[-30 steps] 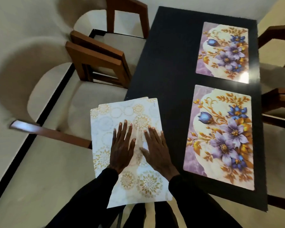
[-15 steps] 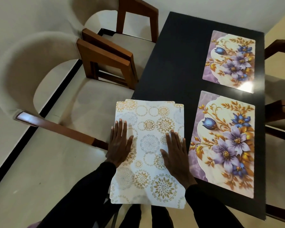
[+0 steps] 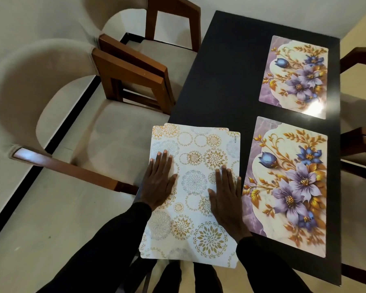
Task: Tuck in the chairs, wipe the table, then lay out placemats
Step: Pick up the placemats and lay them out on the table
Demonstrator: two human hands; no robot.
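Fingers (image 3: 164, 163) of the left hand (image 3: 159, 182) are lying straight and close together, flat on the left side of the white-and-gold placemat (image 3: 195, 149). The right hand (image 3: 226, 199) is pressing down the same way near its right edge, thumb spread, gripping nothing. That placemat is sitting on the near left part of the black table (image 3: 226, 70). Its right edge is just beside the closer flowered placemat (image 3: 287, 187), perhaps touching it. Its left and near edges seem to be hanging slightly over the rim.

To my eye the person is squaring up this place setting. Doing it well means sliding with flat palms rather than lifting, and bringing the sheet wholly onto the tabletop. It also means leaving a strip of table between it and the flowered one and lining up the two far edges. A second edge is peeking out at the far end, so another sheet is likely lying underneath. Even pressure should stop the two from slipping apart.

Counting across, two chairs are standing along the left side, the nearer left chair (image 3: 114, 132) and the farther left chair (image 3: 167, 45). Next comes one white pile, how many sheets I cannot tell. Then come two flowered placemats, the closer one and the farther flowered placemat (image 3: 296, 75). Parts of two more chairs are showing at the right, the nearer right chair (image 3: 363, 144) and the farther right chair (image 3: 359, 58).
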